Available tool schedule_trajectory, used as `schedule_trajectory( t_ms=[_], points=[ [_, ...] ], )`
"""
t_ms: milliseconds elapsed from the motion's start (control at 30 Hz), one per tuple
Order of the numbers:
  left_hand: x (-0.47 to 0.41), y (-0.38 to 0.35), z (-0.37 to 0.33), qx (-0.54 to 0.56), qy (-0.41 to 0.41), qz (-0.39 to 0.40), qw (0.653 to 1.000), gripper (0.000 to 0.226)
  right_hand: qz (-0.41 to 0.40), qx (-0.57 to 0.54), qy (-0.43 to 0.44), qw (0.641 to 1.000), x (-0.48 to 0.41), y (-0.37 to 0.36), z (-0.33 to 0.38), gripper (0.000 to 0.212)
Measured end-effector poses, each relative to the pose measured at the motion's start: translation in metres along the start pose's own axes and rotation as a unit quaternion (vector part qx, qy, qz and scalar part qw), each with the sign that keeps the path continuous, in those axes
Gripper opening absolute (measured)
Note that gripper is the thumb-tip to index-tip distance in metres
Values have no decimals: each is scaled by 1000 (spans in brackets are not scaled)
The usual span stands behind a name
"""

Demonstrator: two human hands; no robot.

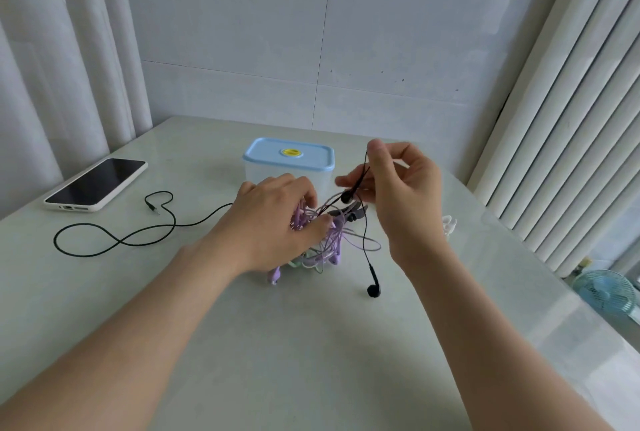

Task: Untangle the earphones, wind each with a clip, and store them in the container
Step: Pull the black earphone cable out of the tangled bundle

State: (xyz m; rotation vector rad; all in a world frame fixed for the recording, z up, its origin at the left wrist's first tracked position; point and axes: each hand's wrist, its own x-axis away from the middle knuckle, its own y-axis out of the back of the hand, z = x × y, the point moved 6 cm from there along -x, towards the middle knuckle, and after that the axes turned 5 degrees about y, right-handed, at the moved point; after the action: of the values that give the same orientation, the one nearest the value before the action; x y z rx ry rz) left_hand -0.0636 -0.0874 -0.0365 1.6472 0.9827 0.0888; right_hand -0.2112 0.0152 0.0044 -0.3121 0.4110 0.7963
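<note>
Pinching the black earphone cord (363, 240), right hand (405, 195); left hand (273, 219) grips purple tangle (332, 243).

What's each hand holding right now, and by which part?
Right hand pinches the black earphones by the cord above the earbuds. Left hand grips the purple tangle from above, against the table.

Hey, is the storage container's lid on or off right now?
On. The blue lid sits flat across the top of the clear container.
</note>
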Motion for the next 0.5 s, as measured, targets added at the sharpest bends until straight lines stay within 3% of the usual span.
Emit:
schedule_trajectory(
  t_ms=[67,167,300,400,500],
  points=[
    [1,2,4,-3,20,17,1000,57,-42,88,67,993,0,6,7,22],
    [2,3,10,48,48,48,997,71,-74,240,170,953,-1,9,12,23],
    [3,-4,18,63,73,90,991,52,-55,328,258,907,-1,11,15,21],
    [1,-5,21,41,79,93,992,55,-64,315,222,920,-7,15,7,22],
    [0,-3,21,14,88,72,993,59,-81,246,106,960,-14,21,-8,24]
  ],
)
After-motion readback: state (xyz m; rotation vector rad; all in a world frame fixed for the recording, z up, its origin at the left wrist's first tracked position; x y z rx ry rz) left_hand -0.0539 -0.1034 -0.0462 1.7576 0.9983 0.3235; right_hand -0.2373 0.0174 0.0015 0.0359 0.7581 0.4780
